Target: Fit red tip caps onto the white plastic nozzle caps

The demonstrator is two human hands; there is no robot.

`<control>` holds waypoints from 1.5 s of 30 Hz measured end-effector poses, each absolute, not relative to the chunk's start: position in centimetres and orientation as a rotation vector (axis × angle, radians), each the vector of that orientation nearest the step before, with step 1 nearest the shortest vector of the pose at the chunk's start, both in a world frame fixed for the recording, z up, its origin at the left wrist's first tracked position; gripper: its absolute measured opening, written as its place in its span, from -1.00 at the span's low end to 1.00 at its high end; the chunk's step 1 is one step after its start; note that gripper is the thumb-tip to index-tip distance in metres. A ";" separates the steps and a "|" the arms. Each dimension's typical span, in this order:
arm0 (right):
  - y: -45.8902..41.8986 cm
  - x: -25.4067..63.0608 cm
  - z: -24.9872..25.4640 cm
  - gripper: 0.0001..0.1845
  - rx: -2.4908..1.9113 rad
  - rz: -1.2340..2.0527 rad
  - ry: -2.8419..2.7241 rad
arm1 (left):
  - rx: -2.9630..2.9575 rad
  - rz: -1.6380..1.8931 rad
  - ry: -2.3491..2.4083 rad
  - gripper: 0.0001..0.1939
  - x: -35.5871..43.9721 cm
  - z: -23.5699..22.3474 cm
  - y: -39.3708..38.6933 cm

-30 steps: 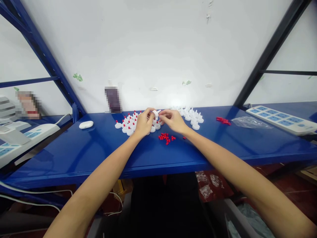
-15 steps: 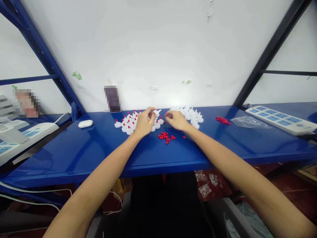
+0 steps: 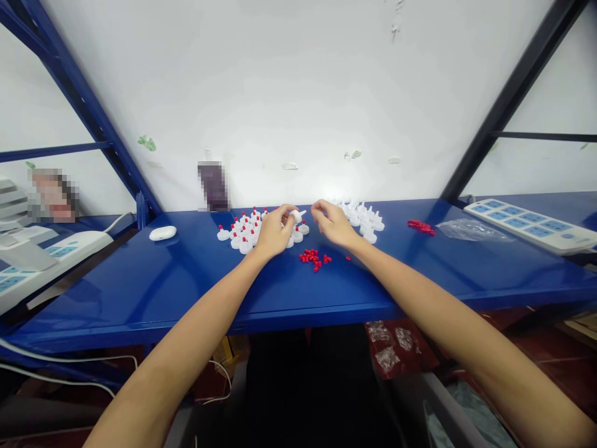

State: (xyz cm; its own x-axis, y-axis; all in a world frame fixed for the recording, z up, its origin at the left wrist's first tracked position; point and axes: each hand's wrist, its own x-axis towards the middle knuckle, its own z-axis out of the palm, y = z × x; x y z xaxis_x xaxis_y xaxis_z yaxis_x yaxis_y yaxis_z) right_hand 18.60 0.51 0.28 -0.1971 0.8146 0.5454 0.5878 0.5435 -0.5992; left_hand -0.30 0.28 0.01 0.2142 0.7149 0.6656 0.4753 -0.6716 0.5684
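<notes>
1. Blue bench [image 3: 186,292] carries everything below.
2. Red-tipped white caps [image 3: 245,246], apparently done, cluster left; bare white caps [image 3: 369,237], seemingly left, stand right.
3. Left hand [image 3: 274,230] pinches one untipped cap [image 3: 297,216]; right hand [image 3: 336,225], fingers nearly together beside it: can't tell what's held.
4. Loose red tips [image 3: 309,256] lie in front.

White spouted lids [image 3: 369,236], red caps [image 3: 309,256]

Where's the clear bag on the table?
At the head view's right, the clear bag lies on the blue table between some red pieces and the white power strip.
</notes>
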 end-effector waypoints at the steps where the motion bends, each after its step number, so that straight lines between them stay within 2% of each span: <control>1: 0.2 18.3 0.5 -0.77 -1.056 0.371 -1.845 | 2.238 1.448 1.124 -0.74 -0.3 0.0 0.3; 4: -0.4 17.7 0.7 -0.75 -0.895 0.414 -1.764 | 2.210 1.475 1.105 -0.71 -0.2 0.1 0.2; 14: -0.9 17.5 0.7 -0.57 -0.927 0.387 -1.897 | 2.173 1.482 1.031 -0.72 -0.3 0.0 0.2; 27: -1.2 17.3 0.6 -0.78 -0.880 0.379 -1.941 | 2.080 1.465 0.997 -0.60 -0.5 0.1 0.4; 31: -1.0 17.3 0.7 -0.82 -0.836 0.311 -1.919 | 2.086 1.491 0.963 -0.63 -0.5 0.4 0.0; 40: -1.3 17.7 1.1 -0.75 -0.894 0.029 -2.142 | 2.211 1.461 1.036 -0.69 -0.4 0.3 -0.3; 45: -1.7 17.3 0.7 -0.70 -0.906 -0.103 -2.266 | 2.233 1.470 1.049 -0.60 -0.6 0.3 -0.2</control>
State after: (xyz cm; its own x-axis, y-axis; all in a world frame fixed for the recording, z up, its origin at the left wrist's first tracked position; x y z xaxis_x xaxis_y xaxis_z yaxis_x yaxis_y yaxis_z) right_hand 17.27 -1.70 0.71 -0.5223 0.5805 0.6247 0.6346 0.7539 -0.1700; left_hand -0.63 -0.19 0.27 0.2234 0.6946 0.6839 0.4214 -0.7015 0.5748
